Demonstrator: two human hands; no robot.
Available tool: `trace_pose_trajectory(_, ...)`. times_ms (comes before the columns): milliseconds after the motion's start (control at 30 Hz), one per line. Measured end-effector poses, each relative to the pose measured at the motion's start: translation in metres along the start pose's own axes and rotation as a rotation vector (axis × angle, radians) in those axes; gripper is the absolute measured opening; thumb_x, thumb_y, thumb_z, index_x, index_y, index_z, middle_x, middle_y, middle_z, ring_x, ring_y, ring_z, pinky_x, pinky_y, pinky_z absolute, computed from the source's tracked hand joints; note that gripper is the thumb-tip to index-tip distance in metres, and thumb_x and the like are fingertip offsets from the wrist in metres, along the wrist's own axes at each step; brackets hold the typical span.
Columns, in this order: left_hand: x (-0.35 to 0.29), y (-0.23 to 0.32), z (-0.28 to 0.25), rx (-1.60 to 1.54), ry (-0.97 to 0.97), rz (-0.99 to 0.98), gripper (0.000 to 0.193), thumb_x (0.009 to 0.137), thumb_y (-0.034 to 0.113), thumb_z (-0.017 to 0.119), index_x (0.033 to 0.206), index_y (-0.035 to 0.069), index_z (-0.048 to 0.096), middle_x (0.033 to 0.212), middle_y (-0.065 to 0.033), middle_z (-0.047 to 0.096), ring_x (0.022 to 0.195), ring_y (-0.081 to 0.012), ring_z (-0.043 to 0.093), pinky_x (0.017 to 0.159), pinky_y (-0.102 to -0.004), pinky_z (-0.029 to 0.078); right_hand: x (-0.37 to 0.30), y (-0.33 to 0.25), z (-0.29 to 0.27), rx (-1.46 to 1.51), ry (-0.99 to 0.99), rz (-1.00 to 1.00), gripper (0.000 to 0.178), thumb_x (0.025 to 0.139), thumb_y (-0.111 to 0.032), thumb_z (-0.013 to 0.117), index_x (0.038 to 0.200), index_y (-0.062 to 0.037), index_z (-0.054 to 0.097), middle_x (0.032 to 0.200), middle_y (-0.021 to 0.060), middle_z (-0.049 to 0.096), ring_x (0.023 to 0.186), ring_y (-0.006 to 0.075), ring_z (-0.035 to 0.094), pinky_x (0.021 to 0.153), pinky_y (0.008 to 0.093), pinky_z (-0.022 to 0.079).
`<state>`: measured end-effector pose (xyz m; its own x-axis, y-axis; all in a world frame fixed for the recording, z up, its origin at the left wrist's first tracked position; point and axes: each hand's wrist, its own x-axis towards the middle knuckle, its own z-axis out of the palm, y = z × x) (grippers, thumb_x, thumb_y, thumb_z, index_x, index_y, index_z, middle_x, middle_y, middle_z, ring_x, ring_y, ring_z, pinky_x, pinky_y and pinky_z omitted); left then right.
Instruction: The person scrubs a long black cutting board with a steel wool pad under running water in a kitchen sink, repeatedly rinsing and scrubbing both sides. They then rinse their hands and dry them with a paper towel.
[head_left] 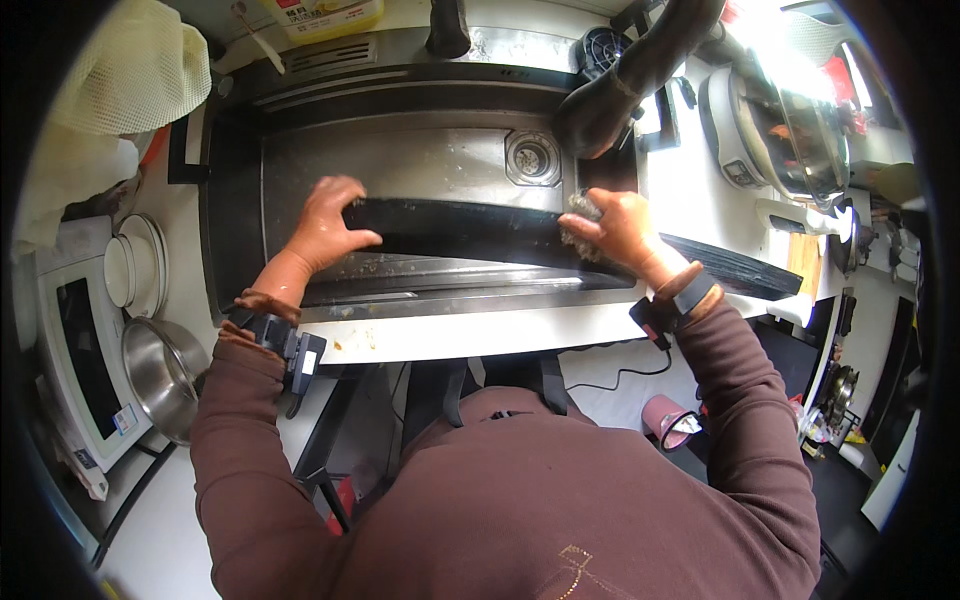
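Note:
A long, narrow black panel point(460, 228) lies slantwise over the sink point(400, 150), its right end reaching past the basin over the white counter. My left hand point(325, 232) grips its left end, with the thumb on the near side and the fingers on the far side. In my right hand point(622, 228) is a grey, wiry scouring pad point(582, 232), pressed against the panel right of its middle. My palm and fingers hide part of the pad.
A dark faucet point(600, 115) hangs over the basin's right side, near the drain point(532, 158). Right of it stands a glass-lidded cooker point(775, 135). On the left are white bowls point(135, 265), a steel pot point(165, 375) and a white microwave point(90, 345). A pink bin point(668, 420) stands below.

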<state>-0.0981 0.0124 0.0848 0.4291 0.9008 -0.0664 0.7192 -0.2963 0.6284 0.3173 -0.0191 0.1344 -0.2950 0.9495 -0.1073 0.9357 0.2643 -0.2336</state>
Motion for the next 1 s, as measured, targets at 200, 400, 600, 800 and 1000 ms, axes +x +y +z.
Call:
trace_pose_trajectory(200,-0.003,-0.012,-0.005,-1.504,0.107,-0.569,0.053,0.092,0.054,0.056,0.119,0.009,0.061,0.120,-0.0034,0.062,0.117,-0.0174,0.054,0.101,-0.0314,0.041,0.021,0.017,-0.001,0.394,-0.199,0.174,0.054,0.082,-0.049,0.070,0.092,0.0037,0.069,0.074,0.0251,0.065,0.071,0.0366,0.066,0.068,0.0394,0.051)
trace_pose_trajectory(400,-0.010,-0.007,0.044,-0.909,0.585,-0.715,0.080,0.095,0.061,0.042,0.135,-0.008,0.046,0.135,-0.0104,0.052,0.124,-0.0181,0.046,0.108,-0.0279,0.029,0.030,-0.001,0.003,0.432,-0.219,0.162,0.050,0.086,-0.047,0.066,0.093,0.0017,0.070,0.077,0.0209,0.068,0.073,0.0328,0.067,0.071,0.0404,0.052)
trace_pose_trajectory(600,-0.001,0.043,0.060,-0.888,0.553,-0.521,0.067,0.102,0.053,0.035,0.109,-0.008,0.060,0.098,-0.0047,0.061,0.093,-0.0127,0.050,0.089,-0.0274,0.042,0.113,-0.154,0.041,0.395,-0.016,-0.058,0.053,0.085,-0.054,0.062,0.084,-0.0008,0.065,0.075,0.0230,0.065,0.075,0.0407,0.065,0.067,0.0469,0.053)
trace_pose_trajectory(800,-0.003,0.038,0.073,-0.813,0.534,-0.641,0.065,0.102,0.053,0.035,0.078,-0.003,0.055,0.072,-0.0038,0.048,0.074,-0.0148,0.042,0.072,-0.0319,0.042,0.104,-0.160,0.040,0.438,-0.053,-0.129,0.042,0.088,-0.042,0.061,0.103,-0.0023,0.060,0.094,0.0205,0.066,0.089,0.0404,0.063,0.081,0.0473,0.050)
trace_pose_trajectory(1000,0.005,0.035,0.091,-0.924,0.406,-0.697,0.058,0.103,0.045,0.035,0.084,-0.006,0.055,0.076,-0.0080,0.052,0.078,-0.0170,0.045,0.076,-0.0343,0.043,0.095,-0.143,0.051,0.417,-0.155,0.066,0.036,0.091,-0.038,0.058,0.104,-0.0043,0.061,0.099,0.0221,0.063,0.095,0.0394,0.061,0.083,0.0473,0.049)
